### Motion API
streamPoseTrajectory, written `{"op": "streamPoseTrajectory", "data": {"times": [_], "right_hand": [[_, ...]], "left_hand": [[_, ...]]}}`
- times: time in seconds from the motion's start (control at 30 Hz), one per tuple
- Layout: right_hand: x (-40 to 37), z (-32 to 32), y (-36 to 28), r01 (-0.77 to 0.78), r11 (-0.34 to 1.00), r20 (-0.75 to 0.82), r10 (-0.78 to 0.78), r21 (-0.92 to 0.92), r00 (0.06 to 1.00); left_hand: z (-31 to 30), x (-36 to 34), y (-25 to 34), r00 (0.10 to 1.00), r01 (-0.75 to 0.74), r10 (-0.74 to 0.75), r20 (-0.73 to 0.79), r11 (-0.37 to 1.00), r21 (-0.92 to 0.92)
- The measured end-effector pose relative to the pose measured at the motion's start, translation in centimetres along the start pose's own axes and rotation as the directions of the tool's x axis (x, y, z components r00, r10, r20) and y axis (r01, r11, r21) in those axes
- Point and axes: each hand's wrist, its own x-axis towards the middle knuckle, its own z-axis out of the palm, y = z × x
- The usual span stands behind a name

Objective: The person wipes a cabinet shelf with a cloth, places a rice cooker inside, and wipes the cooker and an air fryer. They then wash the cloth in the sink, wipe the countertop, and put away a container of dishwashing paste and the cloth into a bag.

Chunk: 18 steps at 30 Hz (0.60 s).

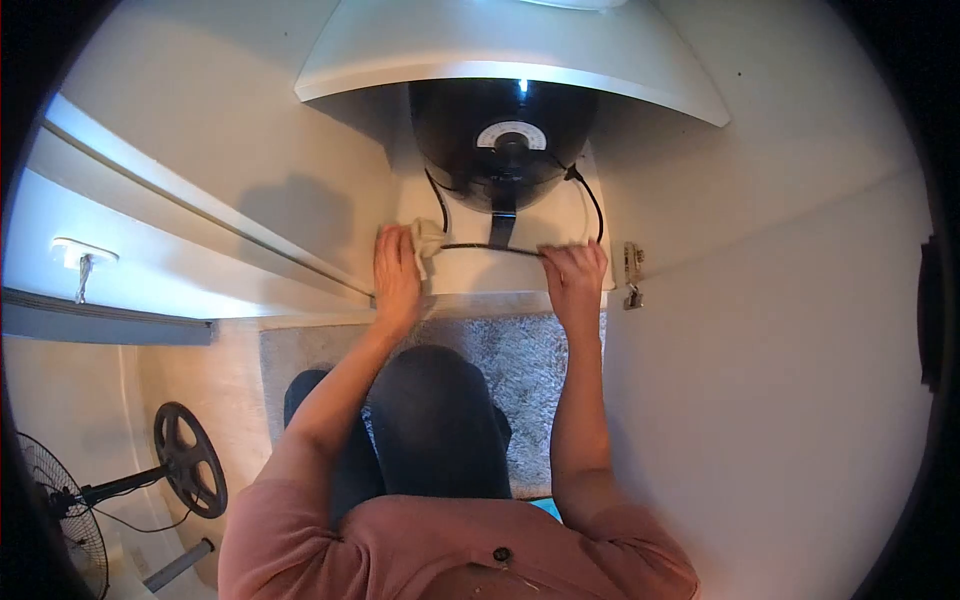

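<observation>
Cord (470, 246) pinched by right hand (574, 272); left hand (398, 272), fingers together, holds cloth (428, 240); dial (511, 134) markings too small to read.

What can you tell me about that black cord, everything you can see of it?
The cord is thin and dark, apparently rubber or plastic coated. One stretch curves down from a thicker, plug-like piece beside the black appliance to the right hand, which grips it. From there it runs nearly straight leftward to the cloth in the left hand. Another dark length curves up beyond it.
</observation>
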Motion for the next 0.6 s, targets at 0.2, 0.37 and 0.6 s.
{"op": "streamPoseTrajectory", "data": {"times": [0.2,0.37,0.6], "right_hand": [[6.3,-1.3,-0.1,0.062,0.997,0.006,-0.062,0.041,0.998],[8.3,-1.6,2.0,-0.020,0.985,0.135,-0.003,0.172,0.991],[8.3,-3.0,4.4,-0.111,0.966,0.249,0.051,0.234,0.967]], "left_hand": [[5.5,-0.9,5.9,0.962,0.029,-0.046,0.268,0.997,0.065],[8.5,3.0,11.9,0.981,0.043,-0.005,0.196,0.981,-0.190],[12.6,5.1,19.6,0.711,-0.265,0.441,0.547,0.889,-0.373]]}}
